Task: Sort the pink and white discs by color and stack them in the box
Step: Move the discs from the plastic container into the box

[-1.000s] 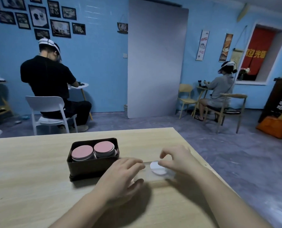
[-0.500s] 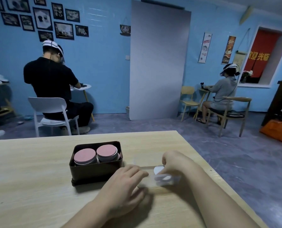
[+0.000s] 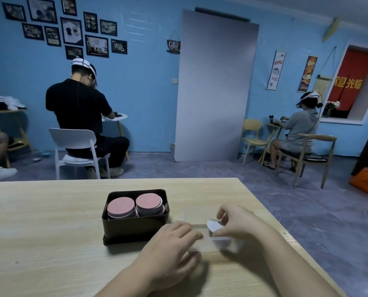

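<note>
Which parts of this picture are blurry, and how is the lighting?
Head view: dim bluish light, soft shadows under the arms. Head view: the left hand and the white disc that the right hand pinches look motion-smeared; the box is crisp. Head view: the wide lens slants the wall pictures.

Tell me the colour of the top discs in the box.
Both top discs are pink: left stack, right stack; head view.
</note>
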Available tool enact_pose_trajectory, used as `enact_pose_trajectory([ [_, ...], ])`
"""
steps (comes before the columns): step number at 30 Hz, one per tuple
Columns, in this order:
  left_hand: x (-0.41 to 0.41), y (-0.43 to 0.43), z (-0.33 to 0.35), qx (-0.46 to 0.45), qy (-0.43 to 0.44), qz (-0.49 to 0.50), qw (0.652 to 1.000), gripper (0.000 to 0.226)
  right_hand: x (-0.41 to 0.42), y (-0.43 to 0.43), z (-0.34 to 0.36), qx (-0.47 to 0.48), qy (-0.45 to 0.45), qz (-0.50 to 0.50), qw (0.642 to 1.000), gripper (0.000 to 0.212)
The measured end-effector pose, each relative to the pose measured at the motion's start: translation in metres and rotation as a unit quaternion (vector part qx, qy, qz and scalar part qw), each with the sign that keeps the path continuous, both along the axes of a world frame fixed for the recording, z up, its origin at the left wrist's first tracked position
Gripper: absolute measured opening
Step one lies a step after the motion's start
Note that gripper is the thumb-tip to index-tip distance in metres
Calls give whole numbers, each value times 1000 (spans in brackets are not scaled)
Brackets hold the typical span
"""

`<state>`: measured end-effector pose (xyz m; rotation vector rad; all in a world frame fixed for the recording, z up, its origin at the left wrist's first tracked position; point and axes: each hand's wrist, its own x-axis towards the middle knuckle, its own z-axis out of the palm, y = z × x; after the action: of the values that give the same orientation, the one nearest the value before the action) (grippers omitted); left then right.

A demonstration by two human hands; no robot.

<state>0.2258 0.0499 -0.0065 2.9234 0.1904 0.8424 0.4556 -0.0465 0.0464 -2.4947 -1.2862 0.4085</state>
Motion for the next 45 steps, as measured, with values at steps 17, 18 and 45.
enact_pose_trajectory([
  [17, 2, -1, 7, -11, 15, 6, 1000, 35, 7, -28, -5, 341, 151, 48, 927, 45],
  [18, 2, -1, 7, -12, 15, 7, 1000, 35, 4, -26, -3, 356, 164, 63, 918, 44],
  [45, -155, 99, 24, -7, -60, 173, 983, 26, -113, 82, 9, 331, 30, 226, 916, 43],
])
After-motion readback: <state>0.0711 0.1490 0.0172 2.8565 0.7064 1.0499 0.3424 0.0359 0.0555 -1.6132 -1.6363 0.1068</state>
